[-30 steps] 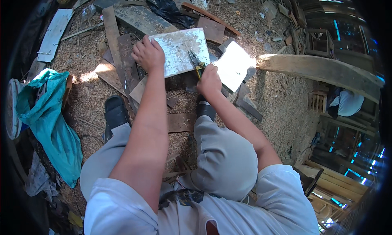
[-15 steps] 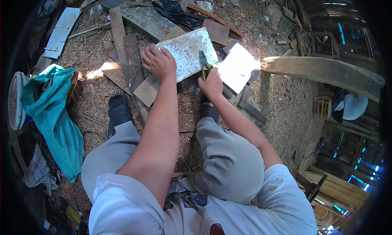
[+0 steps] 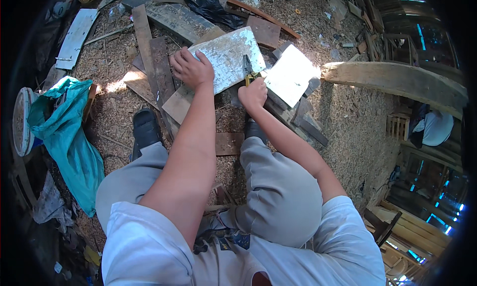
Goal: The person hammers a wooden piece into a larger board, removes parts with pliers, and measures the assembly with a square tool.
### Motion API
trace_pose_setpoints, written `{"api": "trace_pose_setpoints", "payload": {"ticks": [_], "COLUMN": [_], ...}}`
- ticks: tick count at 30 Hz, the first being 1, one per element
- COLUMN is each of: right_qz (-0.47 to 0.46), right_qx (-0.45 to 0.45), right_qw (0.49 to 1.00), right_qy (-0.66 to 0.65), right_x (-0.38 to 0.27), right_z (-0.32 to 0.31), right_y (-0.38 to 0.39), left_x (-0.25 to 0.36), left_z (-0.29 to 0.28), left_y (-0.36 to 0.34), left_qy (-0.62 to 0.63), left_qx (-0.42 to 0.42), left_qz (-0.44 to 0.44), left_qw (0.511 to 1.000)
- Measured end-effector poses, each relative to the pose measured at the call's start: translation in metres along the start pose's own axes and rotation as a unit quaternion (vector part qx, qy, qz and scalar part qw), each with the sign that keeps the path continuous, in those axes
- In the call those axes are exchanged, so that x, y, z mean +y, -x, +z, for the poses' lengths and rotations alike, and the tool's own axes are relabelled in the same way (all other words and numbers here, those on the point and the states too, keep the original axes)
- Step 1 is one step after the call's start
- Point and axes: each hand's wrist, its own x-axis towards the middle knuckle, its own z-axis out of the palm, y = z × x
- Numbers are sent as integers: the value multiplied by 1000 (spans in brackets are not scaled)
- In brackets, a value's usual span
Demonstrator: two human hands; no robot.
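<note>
A board with worn, flaking white paint (image 3: pixel 233 52) lies over other wood pieces in front of me. My left hand (image 3: pixel 193 68) rests on its left end with the fingers spread. In my right hand (image 3: pixel 254 93) is a pair of pliers with yellow-and-black handles (image 3: pixel 247 67), its dark jaws pointing away from me over the board's right part. My fingers are wrapped round the handles. Whether the jaws grip anything is too small to tell. Just right of the pliers lies a brightly sunlit white panel (image 3: pixel 288 77).
Scrap planks (image 3: pixel 144 35) and a black plastic bag (image 3: pixel 211 9) lie among the wood shavings. A teal sack (image 3: pixel 72 142) stands at the left beside a white bucket (image 3: pixel 22 122). A thick wooden beam (image 3: pixel 392 82) juts in from the right. Another person (image 3: pixel 435 128) is at the far right.
My right hand has turned slightly on the pliers, hiding more of the handles. The left hand keeps its place on the board. The whole view has shifted a little.
</note>
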Motion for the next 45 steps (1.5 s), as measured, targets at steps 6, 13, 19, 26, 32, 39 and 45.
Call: {"api": "trace_pose_setpoints", "payload": {"ticks": [6,13,19,26,32,39,45], "right_qz": [-85,-65,-74,-85,-74,-63,-62], "right_qx": [-31,-61,-79,-110,-126,-126,-118], "right_qw": [995,996,993,987,986,986,987], "right_qy": [-33,-11,-54,-77,-78,-90,-89], "right_x": [3,3,11,20,19,20,20], "right_z": [-16,-29,-28,-25,-28,-26,-25], "right_y": [10,0,-7,-13,-12,-9,-6], "left_x": [-9,-6,-11,-9,-10,-9,-7], "left_z": [-1,1,1,3,4,2,2], "left_y": [1,1,-2,-2,-1,2,3], "left_qy": [-21,-6,1,4,6,-7,-11], "left_qx": [18,3,17,-5,-12,-5,-15], "left_qz": [0,-3,7,1,1,25,27], "left_qw": [1000,1000,1000,1000,1000,1000,999]}}
